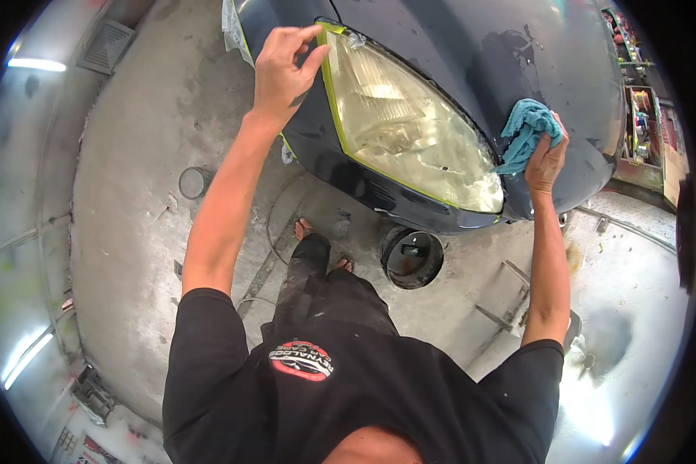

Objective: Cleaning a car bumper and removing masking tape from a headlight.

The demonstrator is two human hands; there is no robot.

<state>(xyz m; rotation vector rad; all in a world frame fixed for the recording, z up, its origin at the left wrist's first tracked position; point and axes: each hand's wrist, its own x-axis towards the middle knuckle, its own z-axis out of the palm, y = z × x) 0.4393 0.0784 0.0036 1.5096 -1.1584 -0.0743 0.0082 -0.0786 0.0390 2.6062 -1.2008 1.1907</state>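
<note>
A yellowed, hazy car headlight [414, 127] lies ahead of me in a dark grey car body [472, 35]. Yellow-green masking tape [335, 108] runs along its left and lower edges. My left hand [282, 69] is at the headlight's upper left corner, index fingertip at the tape. Its thumb and index finger stand apart, with nothing visible between them. In my right hand [547, 158] is a bunched teal cloth [527, 131], which I grip against the dark panel just right of the headlight. Part of that hand is hidden behind the cloth.
A black bucket [414, 261] with dark contents stands on the concrete floor [139, 170] below the bumper. Farther left is a small grey container [195, 183]. A thin hose [271, 236] crosses the floor near my feet. Shelves with assorted items [643, 124] stand at the right.
</note>
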